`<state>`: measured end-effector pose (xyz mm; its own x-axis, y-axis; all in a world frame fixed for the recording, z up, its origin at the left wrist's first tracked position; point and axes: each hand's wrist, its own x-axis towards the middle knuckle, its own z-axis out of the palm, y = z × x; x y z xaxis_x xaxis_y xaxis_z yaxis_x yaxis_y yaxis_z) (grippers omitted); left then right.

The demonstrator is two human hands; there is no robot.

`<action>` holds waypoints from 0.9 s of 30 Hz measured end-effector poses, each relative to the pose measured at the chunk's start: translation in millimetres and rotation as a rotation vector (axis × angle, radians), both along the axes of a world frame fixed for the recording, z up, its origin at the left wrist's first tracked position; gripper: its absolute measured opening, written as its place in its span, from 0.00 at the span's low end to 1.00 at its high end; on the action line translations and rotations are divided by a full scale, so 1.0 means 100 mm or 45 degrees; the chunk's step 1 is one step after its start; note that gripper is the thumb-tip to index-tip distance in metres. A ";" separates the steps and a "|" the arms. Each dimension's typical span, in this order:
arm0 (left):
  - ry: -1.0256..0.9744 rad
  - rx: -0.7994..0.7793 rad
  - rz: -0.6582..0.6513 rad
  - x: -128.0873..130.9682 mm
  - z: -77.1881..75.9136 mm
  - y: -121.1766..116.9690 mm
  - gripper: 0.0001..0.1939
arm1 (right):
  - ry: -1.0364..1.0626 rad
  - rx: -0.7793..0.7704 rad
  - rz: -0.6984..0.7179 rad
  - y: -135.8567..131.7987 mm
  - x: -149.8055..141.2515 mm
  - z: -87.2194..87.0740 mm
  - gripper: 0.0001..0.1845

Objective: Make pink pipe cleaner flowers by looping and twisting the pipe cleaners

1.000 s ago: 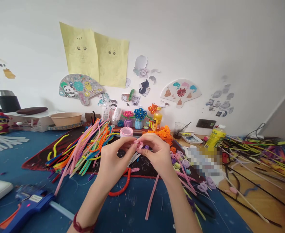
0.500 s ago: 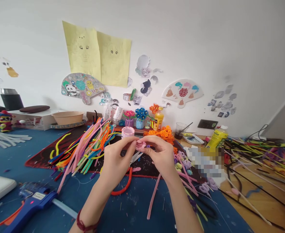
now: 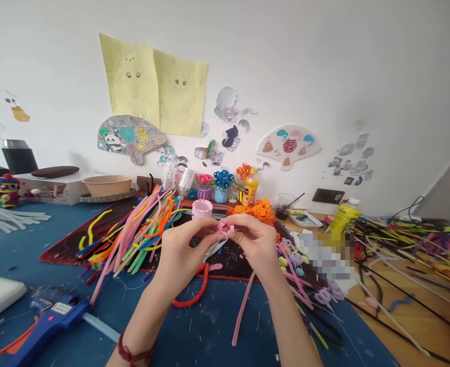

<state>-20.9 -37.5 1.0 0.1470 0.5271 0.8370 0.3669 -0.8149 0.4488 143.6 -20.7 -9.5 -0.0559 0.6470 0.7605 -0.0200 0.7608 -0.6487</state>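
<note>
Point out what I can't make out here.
All in the head view:
- Pink piece: its sides are hidden by the fingers.
- Blue glue gun: its handle is cut off by the bottom edge; its label is too small to read.
- White rounded object: cut off by the left edge.
- Pixelated item: blurred by blocks.

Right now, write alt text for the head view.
The left hand and right hand pinch a small pink fuzzy piece over a cluttered table. Colourful pipe cleaners and a blue glue gun lie left; yellow sheets hang behind.
</note>
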 end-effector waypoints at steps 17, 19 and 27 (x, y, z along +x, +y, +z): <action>0.222 0.142 0.017 0.01 -0.07 0.04 0.05 | -0.007 0.155 -0.217 0.00 -0.05 -0.05 0.07; 0.195 0.130 0.052 0.01 -0.05 0.04 0.04 | -0.018 0.137 -0.219 0.01 -0.05 -0.05 0.06; 0.062 0.118 0.105 0.00 -0.02 0.03 0.03 | -0.065 0.076 -0.123 0.00 -0.02 -0.02 0.10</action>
